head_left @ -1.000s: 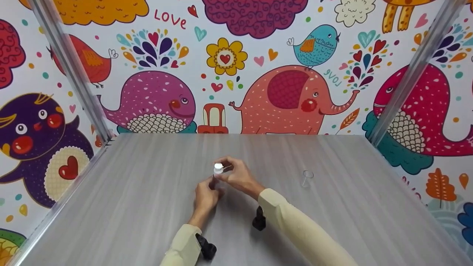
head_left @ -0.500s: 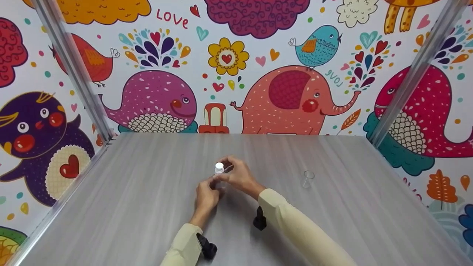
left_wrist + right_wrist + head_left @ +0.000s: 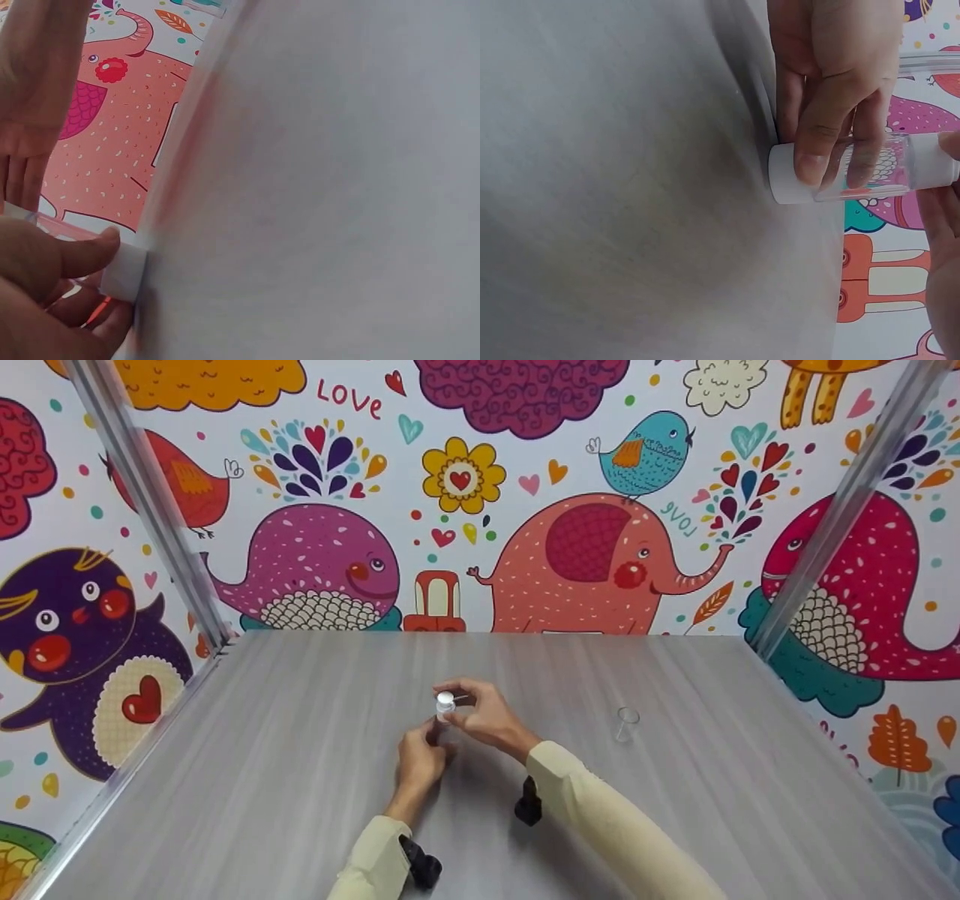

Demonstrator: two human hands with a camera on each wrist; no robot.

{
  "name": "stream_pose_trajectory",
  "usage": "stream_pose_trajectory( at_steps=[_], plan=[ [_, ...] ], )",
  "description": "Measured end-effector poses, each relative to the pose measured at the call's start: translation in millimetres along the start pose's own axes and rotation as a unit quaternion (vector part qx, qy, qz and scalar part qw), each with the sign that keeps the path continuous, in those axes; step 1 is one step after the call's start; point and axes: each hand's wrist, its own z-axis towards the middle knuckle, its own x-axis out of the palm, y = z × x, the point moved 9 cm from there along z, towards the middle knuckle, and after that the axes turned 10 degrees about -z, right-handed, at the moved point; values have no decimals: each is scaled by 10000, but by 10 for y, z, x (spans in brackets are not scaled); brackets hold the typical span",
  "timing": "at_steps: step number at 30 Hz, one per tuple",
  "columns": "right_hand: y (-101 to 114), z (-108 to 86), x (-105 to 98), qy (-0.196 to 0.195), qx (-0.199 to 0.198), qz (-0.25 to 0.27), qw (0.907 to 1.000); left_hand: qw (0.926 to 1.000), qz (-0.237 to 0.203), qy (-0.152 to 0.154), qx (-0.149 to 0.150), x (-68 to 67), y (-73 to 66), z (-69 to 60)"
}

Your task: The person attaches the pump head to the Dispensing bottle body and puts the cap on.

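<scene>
A clear bottle with a white cap point(image 3: 445, 700) stands upright between the hands. Around its lower part curls the left hand point(image 3: 420, 757); in the left wrist view this hand point(image 3: 56, 292) grips the white bottom end point(image 3: 126, 274), close against the table. The right hand point(image 3: 486, 720) holds the upper end, thumb in front and forefinger behind, with a thin clear thing by its fingers. In the right wrist view the left hand point(image 3: 840, 82) wraps the bottle's white base point(image 3: 786, 180), and the right hand point(image 3: 943, 247) is at the white top point(image 3: 930, 161).
A small clear glass point(image 3: 625, 724) stands on the grey table point(image 3: 300, 750), right of the hands. Metal posts rise at both back corners, with a patterned wall point(image 3: 322, 555) behind. Each wrist carries a black camera mount.
The right hand's fingers have shifted slightly around the bottle's top, and the white cap's tilt looks a little different. The left hand has hardly moved.
</scene>
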Motion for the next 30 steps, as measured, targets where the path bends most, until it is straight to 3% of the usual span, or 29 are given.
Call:
stream_pose_trajectory(
  at_steps=[23, 30],
  plan=[
    [-53, 4, -22, -400, 575, -506, 9963, 9999, -87, 36, -112, 1, 18, -6],
    [-51, 2, -50, -344, 476, -680, 9960, 9998, -95, -51, -161, -11, 29, 11]
  ],
)
